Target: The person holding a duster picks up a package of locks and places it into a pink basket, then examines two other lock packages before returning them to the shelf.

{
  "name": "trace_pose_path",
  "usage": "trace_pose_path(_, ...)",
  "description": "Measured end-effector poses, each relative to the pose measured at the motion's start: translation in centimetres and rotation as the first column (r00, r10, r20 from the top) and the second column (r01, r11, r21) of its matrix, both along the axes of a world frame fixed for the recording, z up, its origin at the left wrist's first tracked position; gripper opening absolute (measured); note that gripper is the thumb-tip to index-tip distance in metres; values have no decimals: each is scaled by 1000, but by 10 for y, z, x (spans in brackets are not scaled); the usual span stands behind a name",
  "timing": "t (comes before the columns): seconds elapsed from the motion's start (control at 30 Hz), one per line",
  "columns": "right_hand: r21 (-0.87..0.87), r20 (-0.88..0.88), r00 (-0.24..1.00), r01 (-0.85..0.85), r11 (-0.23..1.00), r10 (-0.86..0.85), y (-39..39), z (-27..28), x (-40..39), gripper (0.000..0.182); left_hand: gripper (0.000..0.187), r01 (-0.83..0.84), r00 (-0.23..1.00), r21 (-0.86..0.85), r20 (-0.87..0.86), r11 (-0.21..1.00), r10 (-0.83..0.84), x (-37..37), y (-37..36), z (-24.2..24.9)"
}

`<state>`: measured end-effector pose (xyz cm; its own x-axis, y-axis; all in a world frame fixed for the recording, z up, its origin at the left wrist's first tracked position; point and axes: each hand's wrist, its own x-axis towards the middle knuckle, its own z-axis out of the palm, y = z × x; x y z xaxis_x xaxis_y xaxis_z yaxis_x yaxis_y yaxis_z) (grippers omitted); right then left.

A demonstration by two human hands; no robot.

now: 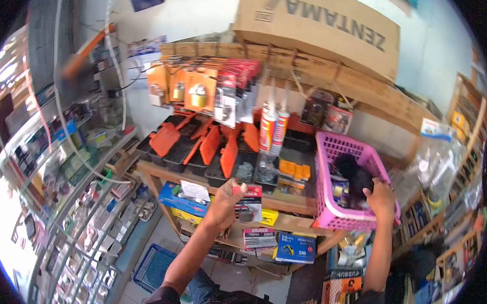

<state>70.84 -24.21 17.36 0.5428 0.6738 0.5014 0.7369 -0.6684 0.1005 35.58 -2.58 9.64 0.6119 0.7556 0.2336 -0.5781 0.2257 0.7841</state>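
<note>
My left hand (225, 205) is closed on a small red and dark package (248, 202), held in front of the shelf edge. At the right, my right hand (381, 199) reaches over the rim of a pink plastic basket (339, 216), its fingers by a black fuzzy item (358, 177) inside. Whether those fingers grip anything is hidden. Orange scoops (208, 146) lie in black trays left of the basket. Two sealant tubes (273, 126) stand upright between the scoops and the basket.
Packaged padlocks (198, 95) hang from a wooden rail behind the shelf. Above it is a large cardboard box (321, 29). Below are a blue box (295, 247) and, on the floor, a blue crate (157, 268). Wire racks (84, 254) with goods line the left.
</note>
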Motion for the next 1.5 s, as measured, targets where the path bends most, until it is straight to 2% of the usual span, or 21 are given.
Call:
trace_pose_path(0.03,160,137,990,-63,985,41,6,11,-28,30,18,-29,1000,1,11,1000,29,-5,-1,4)
trace_pose_path(0.1,287,107,947,-322,902,304,20,34,-81,33,18,-32,999,3,2,999,32,-13,-6,11)
trace_pose_path(0.17,323,-116,775,-562,761,621,32,41,-124,33,18,-45,999,-2,-6,999,45,-20,-4,12)
trace_pose_path(0.23,356,-563,481,-592,723,672,43,37,-167,34,19,-25,998,42,-56,999,27,-28,-9,23)
trace_pose_path(0.3,313,-373,369,-813,490,851,66,2,-184,35,20,24,998,35,-65,999,-22,-34,-11,31)
trace_pose_path(0.5,452,-435,170,-808,377,884,105,3,-231,38,21,73,990,167,106,983,-91,-35,-3,59)
trace_pose_path(0.57,512,-412,131,-785,348,902,113,13,-235,36,19,-79,995,376,78,923,53,-35,9,74)
trace_pose_path(0.63,624,-370,77,-718,309,926,118,19,-238,31,14,-164,986,397,25,903,168,-37,13,104)
trace_pose_path(0.67,750,-171,3,-648,132,985,126,16,-242,27,19,-354,926,584,107,730,363,-35,20,116)
trace_pose_path(0.7,749,-167,1,-650,128,986,126,18,-240,27,28,-503,824,718,230,482,518,-34,26,126)
trace_pose_path(0.73,773,-279,-21,-598,212,960,123,21,-235,23,28,-507,821,717,233,478,521,-32,32,135)
trace_pose_path(0.77,781,-386,-51,-549,297,921,122,25,-230,19,38,-497,620,863,280,92,733,-30,38,142)
trace_pose_path(0.8,794,-395,-85,-532,293,915,121,30,-228,18,48,-329,369,901,397,-282,840,-27,43,146)
trace_pose_path(0.83,825,-374,-115,-495,273,920,121,31,-226,18,61,-182,323,932,358,-314,876,-22,47,144)
trace_pose_path(0.9,892,-334,-174,-376,251,926,119,39,-228,22,67,-115,304,936,353,-334,885,-11,53,139)
trace_pose_path(1.0,906,-314,-192,-353,234,930,118,48,-221,22,70,-59,222,927,374,-370,900,-6,53,134)
trace_pose_path(1.17,918,-308,-225,-325,227,924,116,78,-222,21,73,-50,275,939,340,-340,899,4,49,132)
trace_pose_path(1.27,882,-306,-223,-433,187,926,122,94,-227,20,90,5,342,953,284,-304,896,3,42,134)
trace_pose_path(1.4,839,-348,-197,-502,210,917,135,111,-238,22,85,-200,400,920,390,-337,829,13,58,121)
trace_pose_path(1.43,852,-320,-247,-498,163,915,144,111,-239,22,79,-154,430,954,301,-259,851,10,55,121)
trace_pose_path(1.5,837,-360,-248,-511,194,900,148,121,-245,24,73,-72,391,953,300,-296,870,12,61,119)
